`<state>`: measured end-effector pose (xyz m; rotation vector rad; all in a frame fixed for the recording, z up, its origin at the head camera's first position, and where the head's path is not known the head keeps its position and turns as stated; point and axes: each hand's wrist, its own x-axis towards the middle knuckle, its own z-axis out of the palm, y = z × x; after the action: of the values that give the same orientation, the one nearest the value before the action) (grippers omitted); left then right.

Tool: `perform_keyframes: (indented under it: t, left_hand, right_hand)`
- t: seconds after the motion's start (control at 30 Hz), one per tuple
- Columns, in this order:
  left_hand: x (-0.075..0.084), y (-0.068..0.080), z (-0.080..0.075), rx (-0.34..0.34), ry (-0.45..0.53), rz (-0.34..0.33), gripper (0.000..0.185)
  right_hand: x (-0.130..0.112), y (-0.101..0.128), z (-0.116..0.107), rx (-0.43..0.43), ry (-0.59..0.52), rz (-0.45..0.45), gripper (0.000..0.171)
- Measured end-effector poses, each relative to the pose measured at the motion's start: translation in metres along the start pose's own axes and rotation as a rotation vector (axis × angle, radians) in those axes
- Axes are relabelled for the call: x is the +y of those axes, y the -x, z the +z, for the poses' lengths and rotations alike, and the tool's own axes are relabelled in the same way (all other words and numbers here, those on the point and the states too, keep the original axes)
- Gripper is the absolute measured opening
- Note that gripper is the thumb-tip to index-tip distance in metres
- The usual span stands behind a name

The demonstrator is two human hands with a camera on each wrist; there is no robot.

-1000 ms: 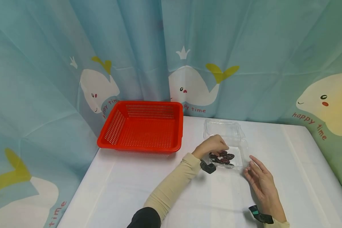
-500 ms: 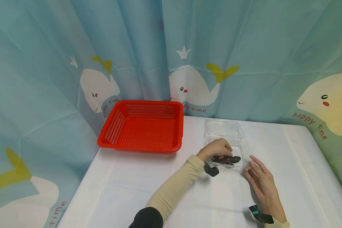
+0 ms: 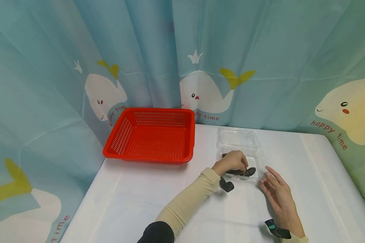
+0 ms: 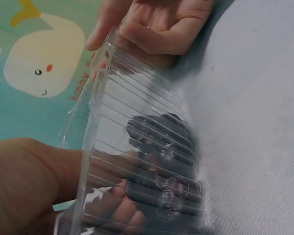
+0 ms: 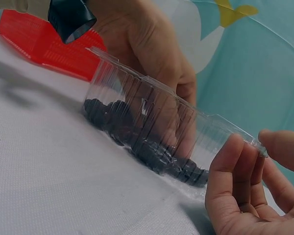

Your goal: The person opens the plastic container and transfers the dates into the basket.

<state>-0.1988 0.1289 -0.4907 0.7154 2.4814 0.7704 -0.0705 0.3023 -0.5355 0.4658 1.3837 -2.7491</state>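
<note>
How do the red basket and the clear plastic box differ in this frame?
The red basket is opaque, perforated and holds nothing visible; the clear plastic box is see-through and holds dark fruits. The basket is the larger. No hand touches the basket; the left hand reaches into the box and the right hand steadies its corner. Both sit on the white table.

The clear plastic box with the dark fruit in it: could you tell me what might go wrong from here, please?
1. The clear box is light; the right hand only touches its corner, so it might slide or tip as the left hand digs in.
2. The dark fruits may spill onto the white cloth.
</note>
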Motion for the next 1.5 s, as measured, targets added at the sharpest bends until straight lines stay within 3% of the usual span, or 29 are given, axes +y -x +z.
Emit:
perform_keyframes:
  t: [0.23, 0.5, 0.87, 1.27, 1.4, 1.5]
  left_hand:
    - [-0.004, -0.003, -0.001, 0.011, -0.051, 0.071, 0.016]
    - [-0.008, -0.003, -0.005, -0.008, 0.040, 0.110, 0.015]
    - [-0.006, 0.008, -0.024, -0.103, 0.556, 0.108, 0.019]
    - [-0.008, 0.032, -0.064, -0.240, 0.788, 0.127, 0.029]
    - [-0.012, 0.039, -0.083, -0.246, 0.899, 0.093, 0.031]
    - [-0.017, 0.043, -0.097, -0.227, 0.927, 0.073, 0.032]
  right_hand:
    - [0.001, -0.001, 0.000, 0.019, 0.031, 0.007, 0.030]
    - [0.001, -0.001, -0.001, 0.025, 0.033, 0.014, 0.029]
    - [-0.001, -0.001, 0.000, 0.011, 0.011, 0.013, 0.029]
    - [0.001, -0.001, 0.000, 0.017, 0.029, 0.005, 0.028]
    - [0.002, -0.002, -0.001, 0.022, 0.042, 0.001, 0.028]
    - [0.002, -0.001, -0.001, 0.028, 0.049, 0.001, 0.029]
